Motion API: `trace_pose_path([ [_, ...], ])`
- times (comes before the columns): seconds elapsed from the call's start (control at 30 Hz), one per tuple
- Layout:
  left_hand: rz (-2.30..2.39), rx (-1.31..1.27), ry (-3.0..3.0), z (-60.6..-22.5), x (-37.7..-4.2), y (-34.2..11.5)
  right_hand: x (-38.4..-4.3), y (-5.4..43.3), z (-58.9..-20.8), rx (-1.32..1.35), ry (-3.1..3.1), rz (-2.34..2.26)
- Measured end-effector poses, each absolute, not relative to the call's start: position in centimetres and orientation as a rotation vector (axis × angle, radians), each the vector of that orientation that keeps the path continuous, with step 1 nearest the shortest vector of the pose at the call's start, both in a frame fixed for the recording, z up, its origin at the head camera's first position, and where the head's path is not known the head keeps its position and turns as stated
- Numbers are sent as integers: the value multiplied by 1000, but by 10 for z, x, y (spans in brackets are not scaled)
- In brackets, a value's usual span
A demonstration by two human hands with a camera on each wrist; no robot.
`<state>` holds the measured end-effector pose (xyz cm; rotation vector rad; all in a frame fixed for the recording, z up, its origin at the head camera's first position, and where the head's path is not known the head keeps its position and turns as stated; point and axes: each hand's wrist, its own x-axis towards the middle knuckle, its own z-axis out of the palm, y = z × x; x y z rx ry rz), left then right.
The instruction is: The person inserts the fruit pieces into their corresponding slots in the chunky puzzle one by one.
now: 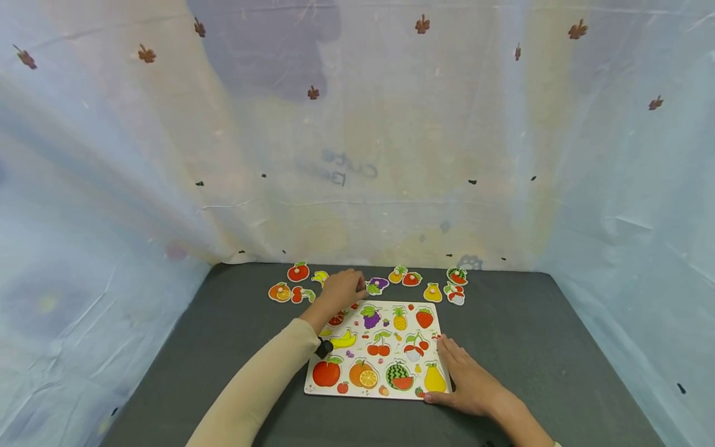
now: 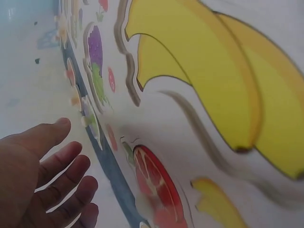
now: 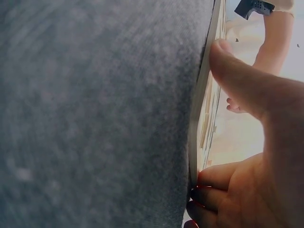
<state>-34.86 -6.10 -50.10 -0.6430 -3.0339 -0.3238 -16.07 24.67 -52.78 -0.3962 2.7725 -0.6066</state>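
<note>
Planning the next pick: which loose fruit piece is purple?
The grape piece beyond the board, right of the left hand; it alone among visible loose ones shows purple.

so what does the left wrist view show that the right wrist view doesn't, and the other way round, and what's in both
Only the left wrist view shows recognisable fruit pictures: yellow bananas, purple grapes and a cut red fruit.

Only the right wrist view shows the right hand, its thumb against the board's edge, and the dark device at the other wrist.

Both share the board, the left hand, small in the right wrist view, and the dark table, just a strip in the left wrist view.
</note>
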Motion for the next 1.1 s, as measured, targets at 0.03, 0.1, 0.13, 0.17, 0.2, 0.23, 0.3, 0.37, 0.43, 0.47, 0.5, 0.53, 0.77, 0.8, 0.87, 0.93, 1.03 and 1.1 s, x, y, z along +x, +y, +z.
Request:
trace_pose_path([
  [0.03,-333,-640,-3033,-502,-350,-60,-161,247,-528,-394,2772,-606],
  [0.1,-349,-621,-3041,-504,-353,-57,-161,247,-528,-393,2772,-610],
  [0.13,-363,-612,-3043,-505,-355,-56,-161,247,-528,-392,2772,-612],
  [0.17,-375,-604,-3047,-506,-356,-55,-161,247,-528,-396,2774,-617],
  [0.2,-385,-596,-3050,-506,-357,-53,-161,247,-528,-398,2776,-617],
  [0.23,-389,-589,-3053,-507,-358,-52,-161,247,-529,-400,2777,-618],
  [0.3,-398,-569,-3065,-509,-361,-49,-161,247,-529,-404,2778,-619],
  [0.37,-406,-554,-3071,-512,-364,-47,-161,247,-530,-406,2779,-621],
  [0.43,-414,-542,-3075,-516,-367,-45,-161,247,-531,-403,2777,-621],
  [0.47,-416,-539,-3078,-518,-369,-44,-161,247,-531,-402,2775,-622],
  [0.5,-420,-536,-3080,-519,-370,-44,-161,247,-531,-400,2775,-622],
  [0.53,-422,-533,-3082,-520,-372,-43,-161,247,-531,-399,2774,-623],
  [0.77,-443,-513,-3094,-521,-377,-34,-160,248,-529,-402,2774,-632],
  [0.8,-458,-508,-3096,-520,-378,-33,-160,248,-529,-402,2775,-633],
  [0.87,-478,-496,-3101,-519,-378,-30,-160,248,-530,-404,2776,-627],
  [0.93,-493,-484,-3105,-519,-377,-29,-160,248,-531,-410,2776,-628],
  [1.03,-499,-480,-3102,-518,-377,-29,-161,248,-533,-408,2781,-609],
  [1.1,-499,-488,-3096,-518,-377,-28,-161,248,-533,-407,2785,-608],
])
